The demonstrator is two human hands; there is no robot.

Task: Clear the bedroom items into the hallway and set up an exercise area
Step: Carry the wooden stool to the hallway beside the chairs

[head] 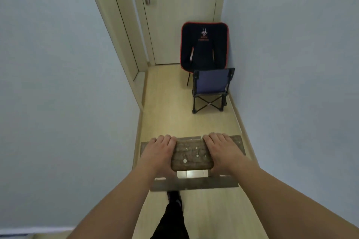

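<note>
A small worn wooden stool (191,156) hangs in front of me above the hallway floor, carried by its seat. My left hand (158,153) grips the seat's left end and my right hand (223,151) grips its right end. The stool's lower rails (194,184) show below and beyond the seat. Farther down the hallway, against the right wall, stand a small blue folding chair (210,88) and behind it a black folding chair with red trim (204,44).
The narrow hallway has pale blue walls on both sides and a light wood floor (167,106). A closed cream door (174,15) with a metal handle ends it. A door frame (124,35) stands on the left. My dark-trousered leg (174,215) shows below.
</note>
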